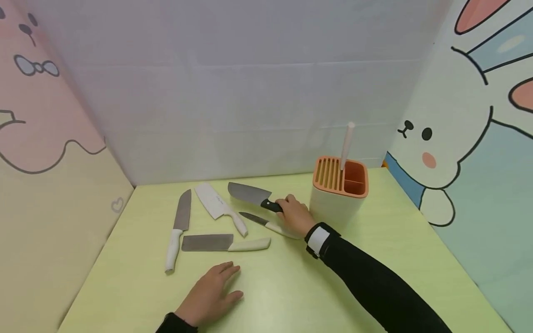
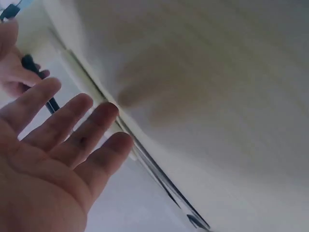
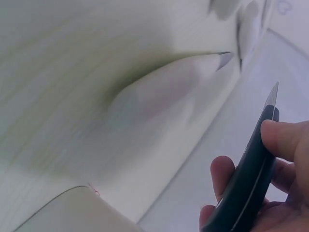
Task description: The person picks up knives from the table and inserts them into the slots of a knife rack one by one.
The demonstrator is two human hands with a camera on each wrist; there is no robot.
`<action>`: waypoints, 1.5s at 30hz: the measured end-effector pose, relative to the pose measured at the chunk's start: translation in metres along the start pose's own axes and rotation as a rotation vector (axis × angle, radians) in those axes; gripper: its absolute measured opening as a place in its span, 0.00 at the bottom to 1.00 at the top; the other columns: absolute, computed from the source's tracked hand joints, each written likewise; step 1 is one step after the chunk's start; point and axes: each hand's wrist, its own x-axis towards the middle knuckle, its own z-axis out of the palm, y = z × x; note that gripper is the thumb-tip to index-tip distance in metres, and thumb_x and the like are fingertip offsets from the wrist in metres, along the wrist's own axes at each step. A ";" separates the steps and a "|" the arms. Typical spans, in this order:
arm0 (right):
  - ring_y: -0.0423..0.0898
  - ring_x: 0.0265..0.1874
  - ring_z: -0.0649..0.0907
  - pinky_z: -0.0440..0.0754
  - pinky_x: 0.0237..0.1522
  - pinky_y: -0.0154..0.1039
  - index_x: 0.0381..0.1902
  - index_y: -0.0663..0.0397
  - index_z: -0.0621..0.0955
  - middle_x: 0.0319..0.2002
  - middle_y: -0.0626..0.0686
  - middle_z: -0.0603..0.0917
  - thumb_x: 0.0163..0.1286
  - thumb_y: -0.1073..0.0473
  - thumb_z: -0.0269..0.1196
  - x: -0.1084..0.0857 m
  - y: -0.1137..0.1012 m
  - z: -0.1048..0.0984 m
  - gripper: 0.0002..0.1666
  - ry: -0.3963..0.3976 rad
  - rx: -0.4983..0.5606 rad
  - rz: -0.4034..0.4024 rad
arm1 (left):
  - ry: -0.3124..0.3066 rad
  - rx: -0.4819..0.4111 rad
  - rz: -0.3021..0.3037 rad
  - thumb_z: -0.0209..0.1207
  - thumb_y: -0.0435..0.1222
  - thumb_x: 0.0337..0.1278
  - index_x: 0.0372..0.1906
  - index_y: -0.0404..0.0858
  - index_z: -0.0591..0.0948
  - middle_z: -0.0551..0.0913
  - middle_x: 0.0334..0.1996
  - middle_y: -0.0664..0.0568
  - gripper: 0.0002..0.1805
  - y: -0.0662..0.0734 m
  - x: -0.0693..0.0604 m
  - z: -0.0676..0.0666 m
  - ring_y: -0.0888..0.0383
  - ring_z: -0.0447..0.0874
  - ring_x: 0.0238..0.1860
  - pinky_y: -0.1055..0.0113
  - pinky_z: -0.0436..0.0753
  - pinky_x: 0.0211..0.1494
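Observation:
My right hand [image 1: 294, 216] grips the black handle [image 1: 271, 206] of a broad grey-bladed knife [image 1: 249, 193]; the right wrist view shows thumb and fingers round that dark handle [image 3: 251, 169]. Just below it lies a small knife with a pale handle [image 1: 280, 228], partly behind the hand. My left hand [image 1: 211, 292] is over the near part of the table, fingers extended and holding nothing; its palm [image 2: 43, 169] shows in the left wrist view. Left of centre lie a white cleaver [image 1: 213, 201], a grey-bladed knife with a white handle [image 1: 182, 210] and a rectangular-bladed knife [image 1: 208, 243].
A white knife block with an orange slotted top [image 1: 329, 175] stands right of my right hand, one pale handle [image 1: 347, 145] upright in it. The yellow-green table [image 1: 266, 300] meets a pale back wall [image 1: 250, 101], with cartoon-printed panels on both sides.

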 end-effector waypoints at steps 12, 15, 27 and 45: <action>0.43 0.34 0.75 0.75 0.36 0.37 0.59 0.54 0.77 0.43 0.52 0.74 0.70 0.57 0.61 -0.045 -0.015 -0.033 0.20 0.061 0.091 -0.181 | 0.491 -0.228 -0.082 0.65 0.38 0.58 0.55 0.37 0.80 0.85 0.43 0.51 0.20 0.002 0.015 -0.035 0.58 0.84 0.41 0.59 0.82 0.42; 0.41 0.35 0.74 0.76 0.37 0.36 0.59 0.53 0.76 0.44 0.51 0.74 0.71 0.57 0.59 -0.056 -0.019 -0.041 0.20 0.067 0.107 -0.218 | 0.597 -0.342 -0.102 0.61 0.36 0.62 0.56 0.35 0.78 0.85 0.41 0.51 0.19 0.006 0.022 -0.042 0.58 0.84 0.39 0.61 0.83 0.41; 0.40 0.38 0.72 0.75 0.40 0.37 0.58 0.50 0.77 0.45 0.47 0.73 0.67 0.59 0.64 -0.088 -0.013 -0.067 0.21 0.120 0.088 -0.433 | 0.461 -1.125 -0.106 0.43 0.43 0.76 0.62 0.29 0.68 0.80 0.46 0.39 0.23 0.029 0.043 -0.071 0.49 0.83 0.46 0.59 0.82 0.49; 0.38 0.43 0.75 0.79 0.45 0.39 0.59 0.47 0.76 0.48 0.43 0.77 0.59 0.56 0.71 -0.112 0.010 -0.087 0.30 0.138 0.136 -0.407 | 0.254 -1.620 -0.038 0.43 0.37 0.75 0.62 0.18 0.61 0.76 0.53 0.39 0.24 0.053 0.051 -0.057 0.53 0.84 0.48 0.64 0.82 0.48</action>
